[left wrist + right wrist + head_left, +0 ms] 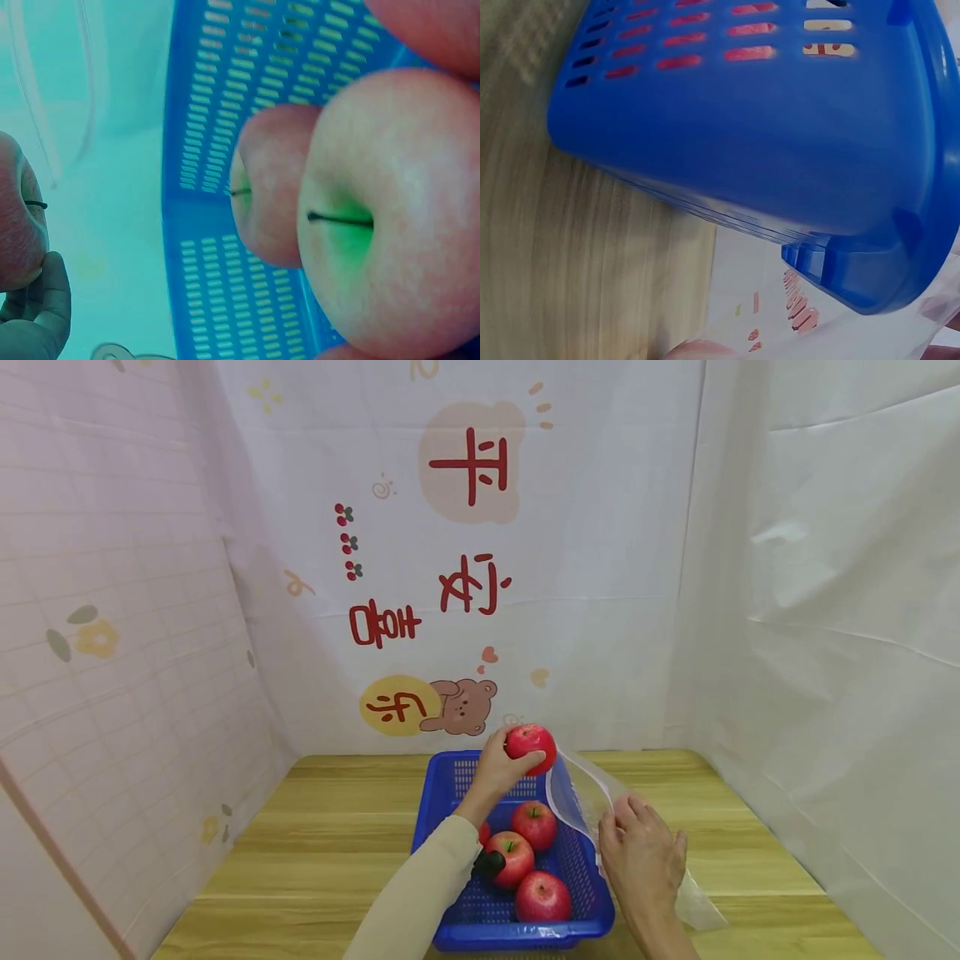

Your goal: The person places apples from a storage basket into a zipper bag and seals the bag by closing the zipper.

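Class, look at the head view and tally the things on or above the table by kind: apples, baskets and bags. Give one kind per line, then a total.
Red apples: 4 in view, one held in the left hand at, three in the basket
Blue basket: 1
Clear plastic bag: 1, gripped by the right hand
Total: 6

Five round red apples: one (531, 747) held up, three (534, 824) (512, 858) (543, 897) plain in the basket, one (484, 833) mostly hidden. One blue slotted plastic basket (442, 793). One clear plastic bag (581, 793). One wooden desk (330, 827). Two hands (501, 768) (642, 852).
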`<state>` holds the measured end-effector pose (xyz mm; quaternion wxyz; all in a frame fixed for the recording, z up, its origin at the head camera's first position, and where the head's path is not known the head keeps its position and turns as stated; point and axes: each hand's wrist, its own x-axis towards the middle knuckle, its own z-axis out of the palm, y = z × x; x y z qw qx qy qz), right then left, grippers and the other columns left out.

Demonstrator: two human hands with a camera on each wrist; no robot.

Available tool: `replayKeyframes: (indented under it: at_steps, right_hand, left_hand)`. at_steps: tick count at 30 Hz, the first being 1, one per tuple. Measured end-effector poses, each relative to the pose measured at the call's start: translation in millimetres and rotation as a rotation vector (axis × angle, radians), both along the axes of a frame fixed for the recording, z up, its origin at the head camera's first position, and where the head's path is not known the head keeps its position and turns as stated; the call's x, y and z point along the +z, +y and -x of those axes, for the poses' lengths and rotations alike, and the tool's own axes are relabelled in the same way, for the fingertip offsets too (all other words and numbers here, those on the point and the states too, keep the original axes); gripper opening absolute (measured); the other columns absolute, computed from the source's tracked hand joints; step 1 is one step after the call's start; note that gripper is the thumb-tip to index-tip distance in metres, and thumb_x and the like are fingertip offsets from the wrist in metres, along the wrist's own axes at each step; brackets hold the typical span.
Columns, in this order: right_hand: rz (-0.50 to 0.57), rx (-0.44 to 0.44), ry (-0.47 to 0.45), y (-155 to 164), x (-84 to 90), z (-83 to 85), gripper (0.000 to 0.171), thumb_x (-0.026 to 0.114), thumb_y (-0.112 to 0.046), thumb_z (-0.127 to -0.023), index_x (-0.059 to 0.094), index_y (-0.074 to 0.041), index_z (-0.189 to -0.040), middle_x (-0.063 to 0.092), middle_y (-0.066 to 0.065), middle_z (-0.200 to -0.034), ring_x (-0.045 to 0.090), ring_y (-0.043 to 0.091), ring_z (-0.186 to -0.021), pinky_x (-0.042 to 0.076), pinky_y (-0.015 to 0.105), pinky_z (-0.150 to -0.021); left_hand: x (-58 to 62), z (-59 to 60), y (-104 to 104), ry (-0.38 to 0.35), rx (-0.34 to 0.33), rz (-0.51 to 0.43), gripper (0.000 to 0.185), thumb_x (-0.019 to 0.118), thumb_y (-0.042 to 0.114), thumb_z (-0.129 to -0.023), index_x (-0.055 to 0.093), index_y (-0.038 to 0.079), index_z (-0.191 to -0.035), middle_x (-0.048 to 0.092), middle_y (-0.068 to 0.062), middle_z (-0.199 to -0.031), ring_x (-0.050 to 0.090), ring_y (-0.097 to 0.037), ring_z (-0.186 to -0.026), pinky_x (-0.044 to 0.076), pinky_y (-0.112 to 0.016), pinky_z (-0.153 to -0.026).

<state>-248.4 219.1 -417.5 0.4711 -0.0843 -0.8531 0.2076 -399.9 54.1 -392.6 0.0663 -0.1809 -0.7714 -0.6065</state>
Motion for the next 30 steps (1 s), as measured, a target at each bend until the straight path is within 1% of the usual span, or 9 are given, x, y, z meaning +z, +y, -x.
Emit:
replayKeyframes:
  at_steps: [5,10,15,21,30]
  right_hand:
    - [0.001,-0.002,0.018,-0.7,3.9,0.1,0.014,0.064,-0.014,-0.087,0.069,-0.008,-0.075,0.071,0.018,-0.108,0.064,0.038,-0.1,0.029,0.078,-0.089]
    - [0.008,-0.003,0.004,-1.8,8.9,0.2,0.019,0.062,-0.016,-0.089,0.072,-0.006,-0.076,0.071,0.019,-0.109,0.064,0.039,-0.102,0.03,0.077,-0.091]
    - [0.016,-0.01,-0.024,-2.5,13.7,1.5,0.023,0.061,-0.018,-0.09,0.075,-0.003,-0.079,0.07,0.021,-0.112,0.064,0.041,-0.104,0.031,0.077,-0.092]
    - [0.023,-0.021,-0.026,-2.1,17.6,2.6,0.024,0.063,-0.018,-0.089,0.077,-0.002,-0.079,0.07,0.022,-0.112,0.065,0.042,-0.102,0.032,0.077,-0.092]
    - [0.029,-0.019,-0.022,-2.7,20.6,3.8,0.024,0.063,-0.018,-0.09,0.078,-0.002,-0.079,0.069,0.021,-0.113,0.064,0.041,-0.104,0.033,0.075,-0.092]
  left_hand:
    - [6.6,-11.4,3.6,0.011,-0.036,0.006,0.071,0.077,0.035,-0.083,0.048,0.011,-0.143,0.051,-0.012,-0.136,0.053,-0.032,-0.119,0.052,-0.048,-0.093]
    - [8.2,-17.6,6.6,0.036,-0.066,0.012,0.07,0.076,0.034,-0.083,0.048,0.01,-0.142,0.051,-0.011,-0.135,0.054,-0.03,-0.118,0.052,-0.045,-0.093]
    - [7.5,-23.5,7.4,0.064,-0.09,0.018,0.071,0.076,0.033,-0.083,0.047,0.007,-0.143,0.052,-0.011,-0.135,0.055,-0.029,-0.117,0.052,-0.044,-0.094]
    - [6.2,-31.6,9.4,0.049,-0.106,0.039,0.072,0.077,0.034,-0.082,0.047,0.008,-0.143,0.052,-0.01,-0.135,0.055,-0.028,-0.117,0.052,-0.045,-0.094]
    - [-0.3,-34.4,14.2,0.052,-0.121,0.083,0.072,0.08,0.031,-0.081,0.049,0.01,-0.142,0.053,-0.009,-0.133,0.056,-0.026,-0.116,0.052,-0.043,-0.094]
